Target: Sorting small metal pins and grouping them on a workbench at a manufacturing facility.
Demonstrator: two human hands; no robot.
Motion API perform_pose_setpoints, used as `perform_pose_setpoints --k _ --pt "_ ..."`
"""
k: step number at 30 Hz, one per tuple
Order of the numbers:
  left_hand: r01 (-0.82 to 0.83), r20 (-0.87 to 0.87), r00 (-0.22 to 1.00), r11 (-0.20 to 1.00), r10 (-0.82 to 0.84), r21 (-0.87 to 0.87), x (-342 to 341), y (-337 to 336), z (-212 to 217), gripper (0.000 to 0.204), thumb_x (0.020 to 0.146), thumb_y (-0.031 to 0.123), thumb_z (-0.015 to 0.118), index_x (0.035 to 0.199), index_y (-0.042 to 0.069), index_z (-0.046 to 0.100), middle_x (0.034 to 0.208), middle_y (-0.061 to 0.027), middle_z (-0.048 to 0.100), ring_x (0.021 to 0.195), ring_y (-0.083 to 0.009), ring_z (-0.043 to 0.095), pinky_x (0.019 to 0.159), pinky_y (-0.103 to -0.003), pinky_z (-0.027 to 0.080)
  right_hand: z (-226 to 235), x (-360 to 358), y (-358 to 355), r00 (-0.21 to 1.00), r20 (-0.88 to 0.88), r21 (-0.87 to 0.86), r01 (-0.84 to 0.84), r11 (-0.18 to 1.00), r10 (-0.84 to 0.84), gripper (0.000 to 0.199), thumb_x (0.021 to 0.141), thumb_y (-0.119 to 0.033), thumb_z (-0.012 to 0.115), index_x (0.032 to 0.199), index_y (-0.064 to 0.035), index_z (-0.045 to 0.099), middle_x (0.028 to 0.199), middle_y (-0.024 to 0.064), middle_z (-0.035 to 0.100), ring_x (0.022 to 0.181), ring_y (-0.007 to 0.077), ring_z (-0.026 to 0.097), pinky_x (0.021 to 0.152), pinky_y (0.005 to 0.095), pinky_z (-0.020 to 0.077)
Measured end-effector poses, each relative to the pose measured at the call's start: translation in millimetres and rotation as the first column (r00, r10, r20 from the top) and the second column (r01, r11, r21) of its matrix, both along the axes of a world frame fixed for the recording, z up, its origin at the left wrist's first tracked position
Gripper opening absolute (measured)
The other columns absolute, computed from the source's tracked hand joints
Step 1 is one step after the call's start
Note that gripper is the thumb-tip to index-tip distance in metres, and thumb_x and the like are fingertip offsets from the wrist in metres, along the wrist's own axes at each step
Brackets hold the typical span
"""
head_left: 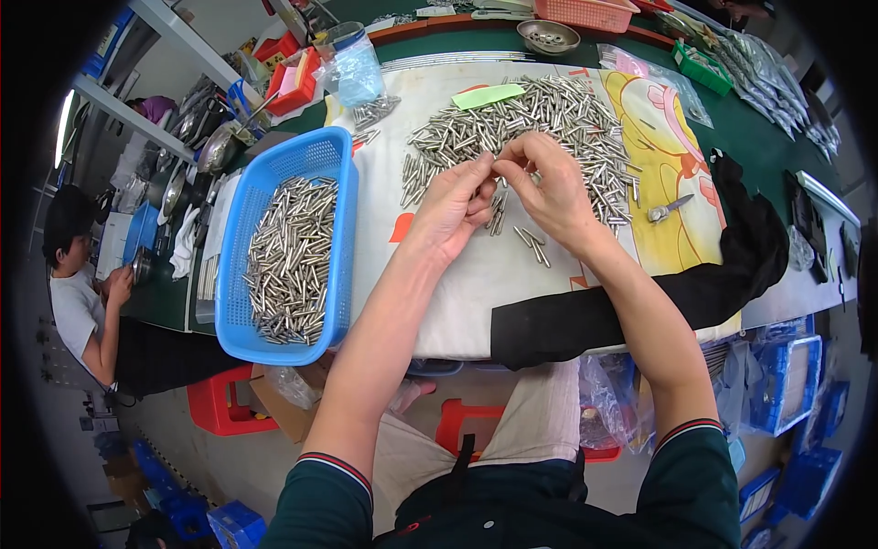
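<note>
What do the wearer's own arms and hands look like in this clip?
Both the left hand and the right hand are gloveless, with no watch or bracelet visible. The forearms are bare below short dark green sleeves, whose cuffs carry thin red and white stripes.

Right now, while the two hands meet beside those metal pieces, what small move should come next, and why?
Perhaps ease the fingertips slightly apart. The left hand and right hand come together at the tips, hiding whatever may be pinched there. A small gap would likely show that before either hand turns to the pile of metal pieces just beyond.
</note>
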State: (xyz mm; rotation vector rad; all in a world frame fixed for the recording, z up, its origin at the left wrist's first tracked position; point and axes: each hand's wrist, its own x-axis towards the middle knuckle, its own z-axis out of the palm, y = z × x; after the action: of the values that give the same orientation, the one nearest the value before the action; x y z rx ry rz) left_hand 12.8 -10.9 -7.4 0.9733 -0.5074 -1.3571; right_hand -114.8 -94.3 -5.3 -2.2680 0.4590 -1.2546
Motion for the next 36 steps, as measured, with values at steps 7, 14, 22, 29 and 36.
perform_pose_setpoints --k 7,14,22,29,36 --pt "0.121 -0.319 0.935 0.985 -0.155 -0.125 7 0 -11 0.018 0.092 0.024 0.056 0.084 0.008 0.054 0.064 0.0034 0.045 0.05 -0.0038 0.031 0.045 -0.019 0.028 3 2 6 0.988 0.152 0.0 -0.008 1.0 0.008 0.013 0.069 -0.004 0.071 0.075 -0.0025 0.06 0.069 0.0063 0.06 0.064 0.02 0.056 0.057 0.0308 0.0461" --pt "0.117 -0.314 0.936 0.982 -0.16 -0.15 4 0 -11 0.018 0.092 0.024 0.056 0.084 0.008 0.053 0.063 0.0038 0.043 0.05 -0.004 0.031 0.045 -0.019 0.027 2 2 3 0.985 0.168 -0.169 0.055 0.984 -0.027 0.015 0.065 -0.001 0.072 0.071 -0.0032 0.059 0.068 0.006 0.058 0.064 0.0225 0.056 0.057 0.0322 0.0443" --pt "0.121 -0.323 0.93 0.977 -0.174 -0.178 4 1 -10 0.02 0.092 0.026 0.056 0.084 0.008 0.054 0.063 0.0043 0.044 0.05 -0.0034 0.031 0.045 -0.019 0.028 3 1 5 0.982 0.184 -0.24 0.083 0.967 -0.039 0.016 0.066 0.003 0.072 0.073 -0.0043 0.061 0.068 0.0043 0.057 0.062 0.0176 0.053 0.054 0.0281 0.0425" --pt "0.111 -0.306 0.939 0.98 -0.157 -0.162 4 1 -11 0.019 0.091 0.026 0.057 0.084 0.009 0.054 0.063 0.0041 0.045 0.05 -0.0034 0.032 0.046 -0.019 0.029 2 2 4 0.983 0.181 -0.24 0.084 0.967 -0.04 0.016 0.066 0.003 0.072 0.073 -0.0045 0.06 0.068 0.0043 0.056 0.061 0.0177 0.053 0.054 0.028 0.0425" --pt "0.114 -0.307 0.938 0.979 -0.163 -0.172 4 1 -9 0.019 0.091 0.026 0.058 0.082 0.009 0.054 0.063 0.0039 0.046 0.05 -0.0034 0.032 0.046 -0.019 0.029 1 2 5 0.983 0.178 -0.213 0.09 0.973 -0.052 0.018 0.068 0.0 0.073 0.074 -0.0047 0.057 0.068 0.0044 0.056 0.06 0.0167 0.052 0.052 0.0274 0.0421"
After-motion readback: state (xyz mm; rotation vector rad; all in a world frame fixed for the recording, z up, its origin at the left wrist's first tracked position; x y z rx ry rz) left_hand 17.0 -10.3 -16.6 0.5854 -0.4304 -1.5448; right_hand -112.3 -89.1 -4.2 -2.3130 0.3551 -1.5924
